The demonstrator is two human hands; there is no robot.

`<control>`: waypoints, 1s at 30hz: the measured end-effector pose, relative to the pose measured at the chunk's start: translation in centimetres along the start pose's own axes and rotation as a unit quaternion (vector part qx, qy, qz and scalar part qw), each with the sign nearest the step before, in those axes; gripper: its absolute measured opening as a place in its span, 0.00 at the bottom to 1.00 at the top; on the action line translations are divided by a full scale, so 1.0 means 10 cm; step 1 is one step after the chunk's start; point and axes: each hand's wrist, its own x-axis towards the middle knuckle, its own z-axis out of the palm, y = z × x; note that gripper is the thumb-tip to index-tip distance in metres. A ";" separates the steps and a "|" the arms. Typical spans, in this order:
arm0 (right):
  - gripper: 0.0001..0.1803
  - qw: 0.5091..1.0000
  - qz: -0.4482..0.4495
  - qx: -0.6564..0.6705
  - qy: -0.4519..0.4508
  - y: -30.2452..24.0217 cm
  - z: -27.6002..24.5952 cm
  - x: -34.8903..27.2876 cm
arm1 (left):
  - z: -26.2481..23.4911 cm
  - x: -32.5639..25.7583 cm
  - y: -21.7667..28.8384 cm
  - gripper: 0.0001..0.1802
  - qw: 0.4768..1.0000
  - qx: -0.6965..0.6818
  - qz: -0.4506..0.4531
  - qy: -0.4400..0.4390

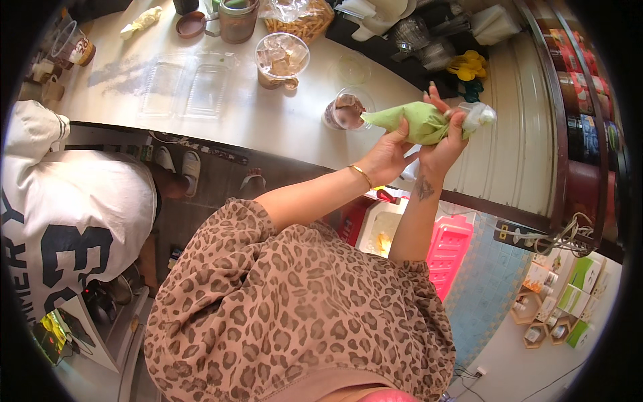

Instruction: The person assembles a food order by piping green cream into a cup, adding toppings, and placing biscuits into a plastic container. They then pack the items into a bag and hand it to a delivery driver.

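Both hands hold a green piping bag (418, 120) above the right part of the pale counter (268, 120). The left hand (387, 155) is closed around the underside of the bag's wide middle, fingers curled up against it, a gold bangle (362, 175) on its wrist. The right hand (447, 137) is clenched around the bag's twisted rear end, where a clear, bunched plastic tail (481, 115) sticks out past the knuckles toward the counter's right edge; a small tattoo marks that wrist. The bag lies nearly level, and its narrow tip points left, reaching the rim of a clear plastic cup (345, 110) with brown filling that stands on the counter just beside the left hand.

Farther in on the counter a second clear cup (281, 57) holds pale chunks and sits in a brown holder. To its left lies an open clear clamshell box (187, 84). At the counter's far edge stand a jar (236, 19) and a bag of fries-like sticks (305, 23), and a crumpled cloth (140, 21) lies near the far left corner. Yellow scoops (469, 65) sit by the dark far right side.

Another person in a white shirt with dark lettering (67, 228) stands along the counter's near left edge. A pink crate (447, 251) shows below the counter, beneath the right forearm.
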 end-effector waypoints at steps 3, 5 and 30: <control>0.08 0.999 0.004 -0.026 -0.035 -0.08 0.07 0.07 | 0.04 -0.02 0.05 0.31 0.999 -0.023 -0.012 -0.044; 0.07 0.999 0.017 -0.021 -0.046 -0.03 0.07 0.17 | 0.05 -0.03 0.04 0.33 0.996 -0.043 -0.032 -0.067; 0.05 0.970 -0.120 -0.212 -0.013 -0.02 0.61 0.12 | -0.07 0.09 0.24 0.31 0.975 -0.166 -0.049 -0.143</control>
